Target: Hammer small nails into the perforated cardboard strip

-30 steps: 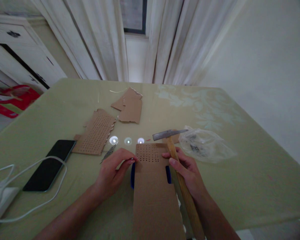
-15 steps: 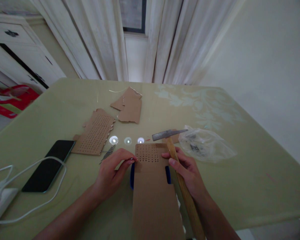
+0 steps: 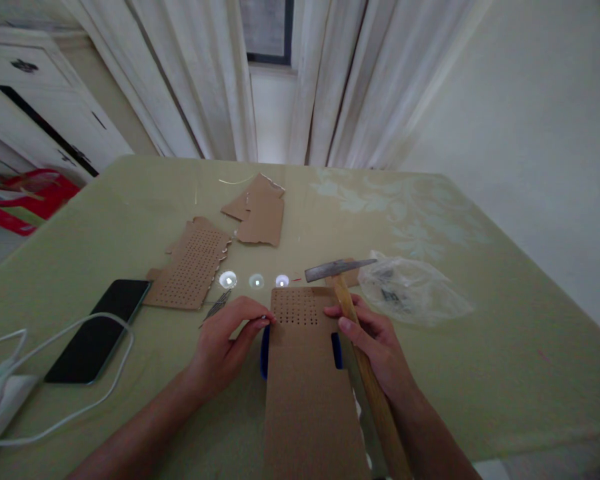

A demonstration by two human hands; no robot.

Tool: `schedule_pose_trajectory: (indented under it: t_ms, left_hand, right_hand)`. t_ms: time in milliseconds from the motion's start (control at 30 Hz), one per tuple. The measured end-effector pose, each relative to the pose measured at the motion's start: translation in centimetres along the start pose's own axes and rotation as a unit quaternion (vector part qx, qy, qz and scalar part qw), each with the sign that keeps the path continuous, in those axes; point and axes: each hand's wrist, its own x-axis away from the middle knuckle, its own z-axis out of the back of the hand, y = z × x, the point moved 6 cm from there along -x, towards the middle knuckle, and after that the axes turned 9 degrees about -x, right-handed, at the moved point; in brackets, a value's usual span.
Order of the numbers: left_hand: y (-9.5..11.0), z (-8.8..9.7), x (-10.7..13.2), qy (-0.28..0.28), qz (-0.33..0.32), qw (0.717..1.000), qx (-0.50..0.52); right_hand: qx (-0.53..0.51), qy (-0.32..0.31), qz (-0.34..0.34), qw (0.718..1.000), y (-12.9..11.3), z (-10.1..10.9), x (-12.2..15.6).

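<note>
A long brown cardboard strip point(image 3: 307, 387) lies in front of me over a blue object point(image 3: 265, 350), with rows of small holes punched at its far end. My left hand point(image 3: 227, 343) rests at the strip's left edge, fingers pinched together on something small I cannot make out. My right hand point(image 3: 375, 343) is closed round the wooden handle of a hammer point(image 3: 353, 313), whose metal head points left just beyond the strip. A few thin nails point(image 3: 216, 308) lie beside my left hand.
A perforated cardboard piece point(image 3: 193, 265) and torn cardboard scraps point(image 3: 260, 212) lie further back. A black phone point(image 3: 100, 330) with a white cable point(image 3: 55, 373) sits at the left, a clear plastic bag point(image 3: 410, 290) at the right. The green table point(image 3: 480, 333) ends close on the right.
</note>
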Motion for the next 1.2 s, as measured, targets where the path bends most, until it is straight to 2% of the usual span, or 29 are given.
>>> schedule_pose_trajectory:
  t_ms: [767, 933, 1067, 1133, 1200]
  left_hand:
    - [0.7, 0.1, -0.5, -0.008, -0.032, 0.999, 0.003]
    - [0.9, 0.2, -0.4, -0.018, -0.055, 0.998, 0.001]
    - [1.0, 0.1, -0.4, -0.016, -0.066, 0.998, -0.004]
    - [1.0, 0.0, -0.5, -0.018, -0.063, 0.998, -0.004]
    - [1.0, -0.1, -0.5, -0.015, -0.058, 0.998, 0.000]
  right_hand:
    - [0.004, -0.001, 0.004, 1.000, 0.0, -0.1, 0.0]
    - [0.033, 0.024, 0.046, 0.998, -0.3, 0.4, 0.2]
    - [0.025, 0.041, 0.112, 0.993, -2.1, 1.5, 0.5]
    - [-0.016, 0.013, 0.083, 0.996, -3.2, 2.0, 0.6]
    - [-0.018, -0.029, 0.008, 0.999, -4.5, 2.2, 0.7]
